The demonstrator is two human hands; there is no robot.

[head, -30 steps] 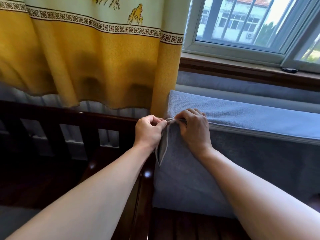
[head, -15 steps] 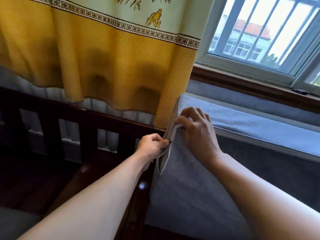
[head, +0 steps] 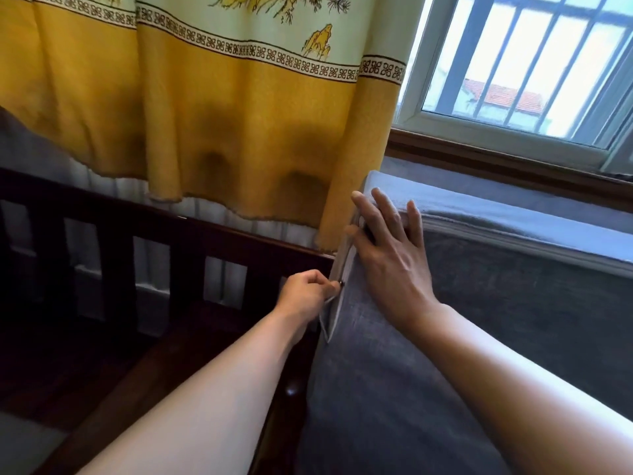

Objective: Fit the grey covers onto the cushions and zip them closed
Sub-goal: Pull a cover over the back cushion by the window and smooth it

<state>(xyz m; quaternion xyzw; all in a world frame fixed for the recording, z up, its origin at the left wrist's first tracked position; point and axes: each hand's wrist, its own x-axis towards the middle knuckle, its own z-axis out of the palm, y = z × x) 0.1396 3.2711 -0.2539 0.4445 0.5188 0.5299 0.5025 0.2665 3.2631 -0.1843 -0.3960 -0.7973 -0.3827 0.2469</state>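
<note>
Since 0.5 s ago: right hand (head: 387,258) uncurled, now flat on grey cover (head: 394,371) near corner. Left hand (head: 305,296) pinches zipper pull (head: 340,284) lower down edge. Wooden rail (head: 171,231) left; yellow curtain (head: 205,114) overhangs corner; window (head: 513,63) right.

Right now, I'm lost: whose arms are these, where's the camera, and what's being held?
No machine here: a person's two bare arms, filmed by one camera worn on the head, looking down. The left hand has a pinching grip on the small zip pull at the side edge of the grey cover. The right hand lies flat, fingers straight, pressing the cushion's corner beside the zip. The cushion stands on a dark wooden bench, below a yellow curtain and window.
</note>
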